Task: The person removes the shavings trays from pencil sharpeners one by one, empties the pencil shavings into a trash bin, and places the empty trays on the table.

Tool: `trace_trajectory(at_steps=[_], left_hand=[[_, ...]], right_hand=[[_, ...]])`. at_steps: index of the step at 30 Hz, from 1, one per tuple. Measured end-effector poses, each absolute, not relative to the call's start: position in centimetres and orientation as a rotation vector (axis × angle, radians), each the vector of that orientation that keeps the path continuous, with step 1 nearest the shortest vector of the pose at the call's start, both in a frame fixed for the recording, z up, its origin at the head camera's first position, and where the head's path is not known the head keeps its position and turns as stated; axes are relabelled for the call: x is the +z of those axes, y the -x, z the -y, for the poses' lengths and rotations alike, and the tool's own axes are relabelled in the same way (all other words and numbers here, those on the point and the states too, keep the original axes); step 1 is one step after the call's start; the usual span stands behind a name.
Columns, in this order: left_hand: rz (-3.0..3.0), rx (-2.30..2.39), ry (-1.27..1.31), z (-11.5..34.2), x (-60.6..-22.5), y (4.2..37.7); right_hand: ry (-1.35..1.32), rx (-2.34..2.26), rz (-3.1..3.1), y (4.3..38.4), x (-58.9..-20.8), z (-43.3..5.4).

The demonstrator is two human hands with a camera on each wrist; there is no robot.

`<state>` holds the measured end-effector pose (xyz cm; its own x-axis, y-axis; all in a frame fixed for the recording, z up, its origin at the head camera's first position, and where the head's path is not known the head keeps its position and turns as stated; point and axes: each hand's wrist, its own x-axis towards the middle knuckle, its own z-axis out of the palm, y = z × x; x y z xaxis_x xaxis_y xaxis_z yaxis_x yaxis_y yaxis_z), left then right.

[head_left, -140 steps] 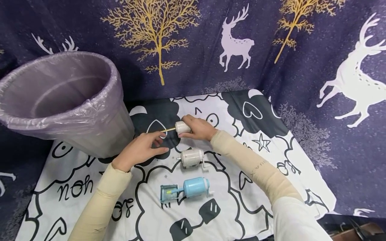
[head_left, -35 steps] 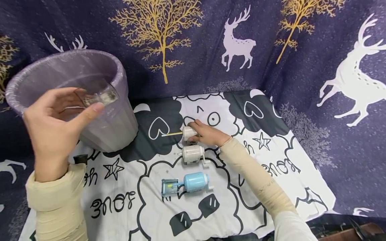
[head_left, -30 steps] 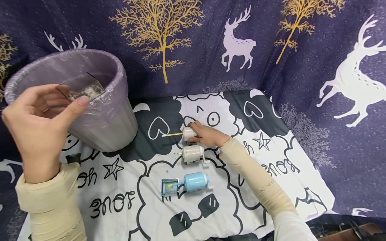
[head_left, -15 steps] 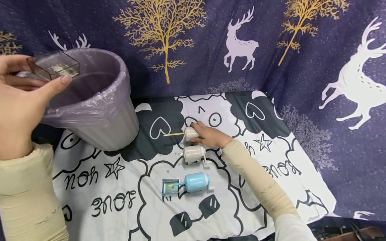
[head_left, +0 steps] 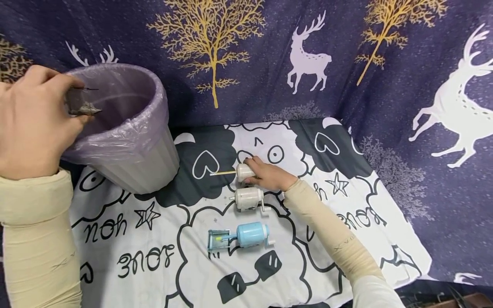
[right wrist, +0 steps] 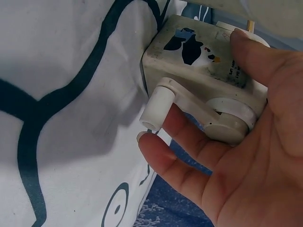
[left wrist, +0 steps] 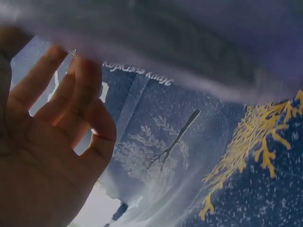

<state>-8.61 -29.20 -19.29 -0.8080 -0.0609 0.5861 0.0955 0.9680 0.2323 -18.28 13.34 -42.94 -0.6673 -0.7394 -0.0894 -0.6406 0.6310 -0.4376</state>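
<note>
Over the mouth of the lined bin [head_left: 150, 158], my left hand [head_left: 34, 124] pinches a small clear shavings tray [head_left: 77, 100], tipped, with pale shavings at its edge. In the left wrist view the fingers of my left hand [left wrist: 57, 118] are bent, and the tray is mostly hidden behind them. My right hand [head_left: 271, 174] grips a cream crank pencil sharpener [head_left: 244, 172] resting on the cloth. A yellow pencil [head_left: 223, 173] sticks out of its left side. In the right wrist view the sharpener's penguin print [right wrist: 191, 49] and crank handle [right wrist: 158, 108] show, thumb along the body.
Just nearer than the held one stands a second cream sharpener [head_left: 248, 199]. A blue sharpener [head_left: 251, 234] with its frame pulled out sits closer to me. Patterned cloth [head_left: 146, 273] covers the table; a dark curtain [head_left: 262, 64] hangs behind.
My left hand has left the pencil's side, carried the tray of shavings left to the bin, and turned it over the opening. The right hand stays on the sharpener.
</note>
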Motion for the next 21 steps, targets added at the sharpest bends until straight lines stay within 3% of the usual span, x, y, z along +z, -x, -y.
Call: trace_trajectory(at_steps=[10, 21], left_hand=[[2.480, -0.271, 0.091, 29.0, -19.3, 8.5], [2.322, -0.085, 0.409, 27.7, -19.4, 8.1]], right_hand=[[1.107, -0.546, -2.596, 18.2, -43.0, -13.4], [1.135, -0.572, -2.602, 18.2, -43.0, -13.1]])
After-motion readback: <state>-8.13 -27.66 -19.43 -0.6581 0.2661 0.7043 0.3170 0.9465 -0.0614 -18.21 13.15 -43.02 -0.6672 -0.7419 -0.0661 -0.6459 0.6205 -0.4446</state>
